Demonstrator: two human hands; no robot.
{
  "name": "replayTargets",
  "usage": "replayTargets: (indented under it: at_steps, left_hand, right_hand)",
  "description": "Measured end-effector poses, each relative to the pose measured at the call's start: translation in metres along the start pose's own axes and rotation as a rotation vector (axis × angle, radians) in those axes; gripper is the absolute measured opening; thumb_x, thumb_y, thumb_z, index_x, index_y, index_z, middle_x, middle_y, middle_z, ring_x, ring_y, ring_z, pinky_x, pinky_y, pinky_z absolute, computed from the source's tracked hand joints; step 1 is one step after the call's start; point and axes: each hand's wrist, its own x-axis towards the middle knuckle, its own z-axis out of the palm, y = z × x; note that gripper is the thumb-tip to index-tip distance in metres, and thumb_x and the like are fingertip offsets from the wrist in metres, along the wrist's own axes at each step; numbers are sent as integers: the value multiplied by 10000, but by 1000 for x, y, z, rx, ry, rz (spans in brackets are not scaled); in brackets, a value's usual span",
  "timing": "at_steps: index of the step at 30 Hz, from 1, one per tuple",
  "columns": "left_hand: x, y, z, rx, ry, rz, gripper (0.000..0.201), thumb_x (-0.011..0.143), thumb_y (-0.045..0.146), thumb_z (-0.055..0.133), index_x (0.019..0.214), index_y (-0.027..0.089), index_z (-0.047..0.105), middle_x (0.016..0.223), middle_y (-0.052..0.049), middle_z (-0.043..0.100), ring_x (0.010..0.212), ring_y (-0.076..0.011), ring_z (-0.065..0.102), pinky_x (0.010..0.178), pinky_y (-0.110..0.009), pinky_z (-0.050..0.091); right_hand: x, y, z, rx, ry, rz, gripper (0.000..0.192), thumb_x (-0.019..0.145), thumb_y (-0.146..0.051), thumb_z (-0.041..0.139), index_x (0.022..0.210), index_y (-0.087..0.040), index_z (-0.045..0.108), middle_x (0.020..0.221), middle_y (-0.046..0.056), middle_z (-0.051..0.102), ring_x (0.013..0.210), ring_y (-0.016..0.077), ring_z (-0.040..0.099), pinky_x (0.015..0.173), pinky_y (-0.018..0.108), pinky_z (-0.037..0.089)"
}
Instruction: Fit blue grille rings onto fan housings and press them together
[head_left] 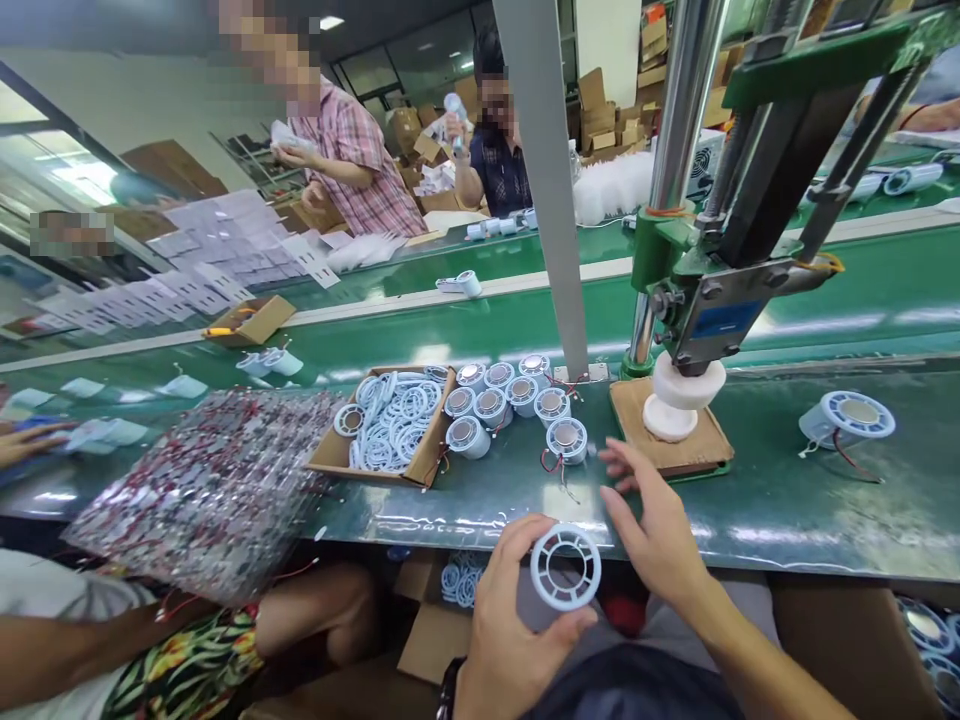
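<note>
Green conveyor surface (787, 500) ahead. My left hand (510, 620) grasping white round plastic grille ring (565, 566); my right hand (652, 525) released, fingers spread, just beyond ring, near round white motor units (517, 400).

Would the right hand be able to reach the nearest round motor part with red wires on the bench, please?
Probably yes: the right hand is open and holds nothing, and only bare green bench lies between it and that motor part.
</note>
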Motion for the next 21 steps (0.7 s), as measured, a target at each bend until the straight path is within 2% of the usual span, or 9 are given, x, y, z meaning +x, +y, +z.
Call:
replayTargets:
  at_steps: [2, 4, 9, 15, 21]
  left_hand:
    - [0, 0, -1, -17, 5, -16, 548, 871, 597, 708, 1279, 252, 584, 1197, -108, 688, 1154, -281, 684, 975, -374, 580]
    - [0, 0, -2, -19, 10, -21, 546, 866, 586, 721, 1277, 256, 579, 1193, -102, 684, 1164, -276, 675, 988, -371, 571]
    - [0, 2, -5, -47, 28, -20, 546, 859, 579, 733, 1265, 251, 574, 1175, -98, 679, 1124, -266, 685, 964, -360, 576]
    - [-2, -2, -8, -97, -3, -90, 586, 821, 595, 763, 1229, 209, 595, 1156, -126, 678, 1099, -306, 691, 957, -420, 577]
    - [-5, -7, -8, -144, -24, -133, 624, 801, 604, 778, 1255, 220, 588, 1206, -122, 652, 1129, -303, 674, 996, -428, 557]
  right_hand:
    - [21, 12, 11, -212, 3, -89, 536, 888, -212, 628, 1416, -193, 541, 1334, 179, 609, 1175, 309, 632, 1005, 491, 554]
    - [35, 17, 24, -299, -33, -129, 607, 815, -150, 708, 1403, -202, 568, 1390, 190, 548, 1232, 348, 589, 1046, 531, 526]
    - [45, 19, 43, -345, -32, -134, 430, 838, -105, 686, 1254, -215, 673, 1309, 180, 566, 1166, 366, 606, 978, 557, 553]
    - [28, 25, 31, -361, -33, -183, 315, 891, -139, 618, 1192, -206, 681, 1274, 170, 571, 1128, 336, 617, 951, 520, 572]
    - [-11, 27, 5, -308, -65, -222, 422, 896, -62, 465, 1223, -234, 669, 1343, 142, 552, 1231, 279, 593, 975, 429, 577]
